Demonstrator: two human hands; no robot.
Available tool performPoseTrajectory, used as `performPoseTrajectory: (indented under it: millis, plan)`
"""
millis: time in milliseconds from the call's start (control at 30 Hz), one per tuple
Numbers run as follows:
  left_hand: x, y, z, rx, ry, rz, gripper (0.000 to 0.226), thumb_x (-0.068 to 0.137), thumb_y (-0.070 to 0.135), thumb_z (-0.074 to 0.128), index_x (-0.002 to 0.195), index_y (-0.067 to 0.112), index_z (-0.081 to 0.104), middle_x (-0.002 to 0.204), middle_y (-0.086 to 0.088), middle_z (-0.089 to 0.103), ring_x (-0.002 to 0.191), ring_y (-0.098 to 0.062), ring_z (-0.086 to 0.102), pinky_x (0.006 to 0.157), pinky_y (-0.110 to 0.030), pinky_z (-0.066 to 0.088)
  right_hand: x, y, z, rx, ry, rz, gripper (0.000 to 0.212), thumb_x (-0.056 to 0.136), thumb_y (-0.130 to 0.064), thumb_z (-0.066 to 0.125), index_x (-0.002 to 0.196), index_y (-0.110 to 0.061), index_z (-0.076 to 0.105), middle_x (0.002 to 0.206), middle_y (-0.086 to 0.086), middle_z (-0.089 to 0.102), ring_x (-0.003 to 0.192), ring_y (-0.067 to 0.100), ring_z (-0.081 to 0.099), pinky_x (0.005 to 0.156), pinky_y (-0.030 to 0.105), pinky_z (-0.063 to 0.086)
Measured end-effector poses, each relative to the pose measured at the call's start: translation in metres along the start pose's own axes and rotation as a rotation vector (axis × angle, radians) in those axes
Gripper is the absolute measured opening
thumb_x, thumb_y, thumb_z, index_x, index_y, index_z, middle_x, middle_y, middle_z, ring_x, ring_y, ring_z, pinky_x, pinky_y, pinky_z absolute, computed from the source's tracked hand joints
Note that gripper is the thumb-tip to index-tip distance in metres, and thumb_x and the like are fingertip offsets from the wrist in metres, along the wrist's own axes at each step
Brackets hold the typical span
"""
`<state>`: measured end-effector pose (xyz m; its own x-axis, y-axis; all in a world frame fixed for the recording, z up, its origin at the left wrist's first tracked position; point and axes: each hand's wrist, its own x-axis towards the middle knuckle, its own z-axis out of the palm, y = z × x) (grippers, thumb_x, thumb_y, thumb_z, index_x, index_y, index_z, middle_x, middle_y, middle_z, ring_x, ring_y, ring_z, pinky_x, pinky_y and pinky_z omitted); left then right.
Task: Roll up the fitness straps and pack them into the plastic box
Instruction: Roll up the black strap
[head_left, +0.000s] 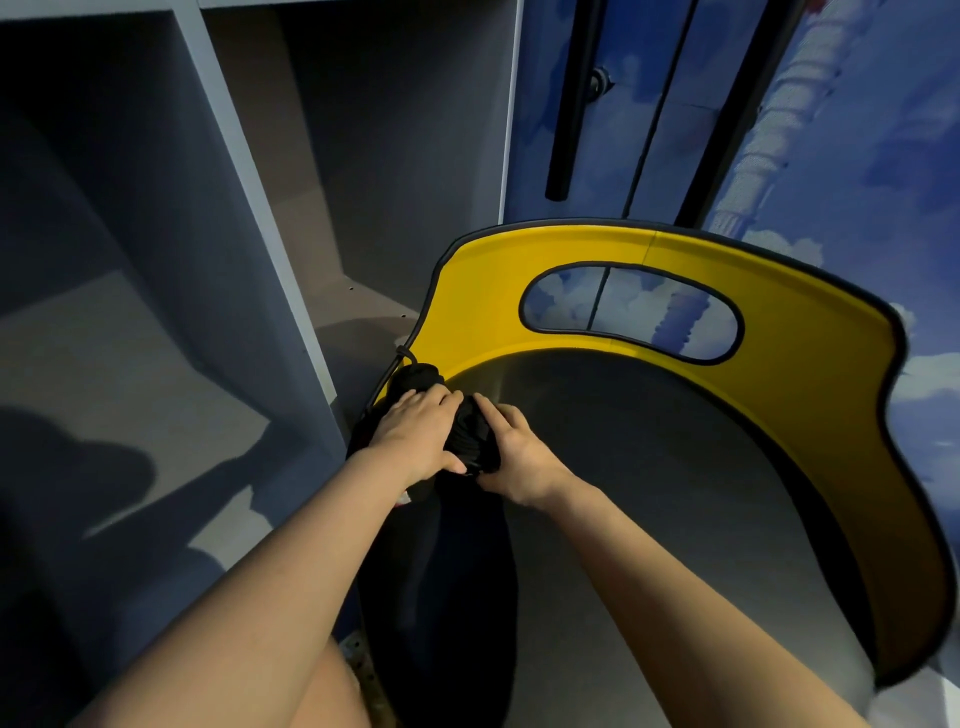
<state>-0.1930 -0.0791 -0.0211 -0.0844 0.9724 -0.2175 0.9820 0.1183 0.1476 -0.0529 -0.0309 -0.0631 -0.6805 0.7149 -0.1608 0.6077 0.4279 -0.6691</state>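
Both of your hands grip one black strap bundle (470, 441): your left hand (415, 436) curls over its left side, your right hand (514, 457) clasps its right side, at the front left edge of the yellow-backed chair (779, 291), beside the grey shelf unit (291, 249).

Left hand (418, 434) and right hand (514, 457) together, fingers (441, 402) curled.

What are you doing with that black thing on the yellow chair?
A person is holding a black bundle of strap with both hands at the left edge of a chair seat. The left hand grips one side and the right hand grips the other, as if rolling it up tight. The chair has a yellow back, and grey shelves stand to the left. No plastic box is in sight.
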Motion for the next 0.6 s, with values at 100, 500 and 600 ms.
performPoseTrajectory:
  millis: [100, 500, 600]
  plan:
    - [-0.001, -0.002, 0.000, 0.024, -0.011, 0.011, 0.090, 0.083, 0.041, 0.066, 0.150, 0.016, 0.012, 0.153, -0.001, 0.021, 0.143, -0.024, 0.019, 0.117, -0.034, 0.010, -0.003, -0.001, -0.001, -0.004, -0.007, 0.004, 0.103, 0.076, -0.012, 0.072, 0.151, -0.023, 0.002, 0.152, 0.005, 0.013, 0.135, 0.028, 0.032, 0.107, 0.030, 0.034]
    - [-0.028, -0.013, -0.008, 0.085, 0.006, 0.082, 0.094, 0.086, 0.052, 0.055, 0.151, 0.016, -0.003, 0.159, 0.001, -0.007, 0.146, -0.015, -0.008, 0.117, -0.034, -0.008, -0.049, -0.007, -0.039, -0.152, 0.086, -0.011, 0.096, 0.081, -0.046, 0.068, 0.150, -0.031, 0.004, 0.159, -0.004, 0.007, 0.146, 0.019, 0.006, 0.119, 0.040, 0.015]
    - [-0.042, -0.016, -0.024, 0.053, 0.052, 0.088, 0.087, 0.088, 0.058, 0.045, 0.151, 0.020, -0.002, 0.159, 0.004, -0.006, 0.146, -0.013, -0.007, 0.117, -0.035, -0.007, -0.065, -0.018, -0.059, -0.267, 0.152, -0.034, 0.086, 0.087, -0.048, 0.059, 0.151, -0.030, 0.005, 0.159, -0.004, 0.008, 0.146, 0.016, 0.002, 0.118, 0.036, 0.009]
